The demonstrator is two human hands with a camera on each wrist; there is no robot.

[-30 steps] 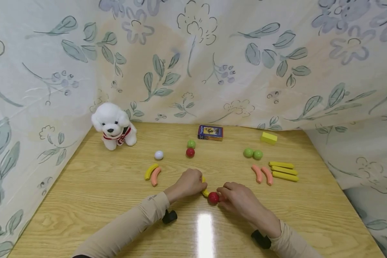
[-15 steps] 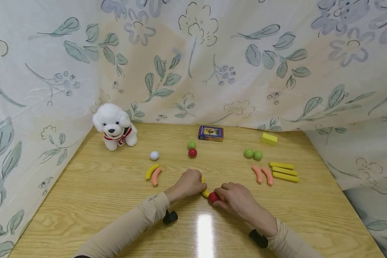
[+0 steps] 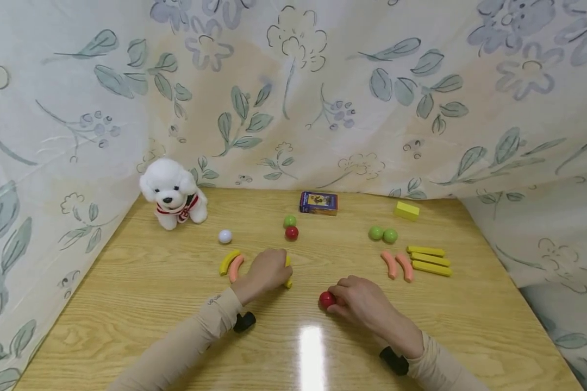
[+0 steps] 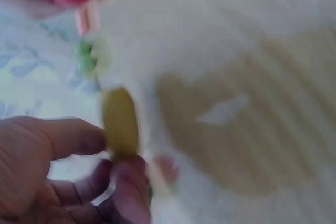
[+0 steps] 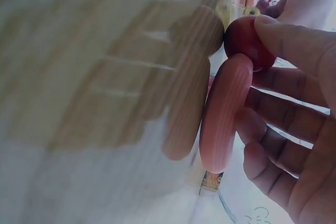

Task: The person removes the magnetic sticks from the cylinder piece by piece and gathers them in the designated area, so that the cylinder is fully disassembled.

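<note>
My left hand (image 3: 265,270) pinches a yellow curved banana-like piece (image 4: 121,121) between thumb and fingers, left of the table's middle. My right hand (image 3: 364,301) holds a glossy red ball (image 3: 327,300) with thumb and index finger, low over the table or on it. In the right wrist view a pink sausage-like piece (image 5: 226,114) lies beside the red ball (image 5: 249,43), against my other right fingers. The head view hides this pink piece under the hand. Beyond the left hand lie another yellow curved piece (image 3: 230,262) and a pink one (image 3: 236,268).
A white ball (image 3: 225,236), a green ball (image 3: 289,221) and a second red ball (image 3: 291,233) lie farther back. Rightward are green balls (image 3: 390,235), pink pieces (image 3: 405,267), yellow sticks (image 3: 430,260) and a yellow block (image 3: 407,210). A plush dog (image 3: 172,193) and a card box (image 3: 318,203) stand behind.
My left hand has moved left with the yellow curved piece, away from the red ball. My right fingers have come round the red ball. The white ball has rolled left.
</note>
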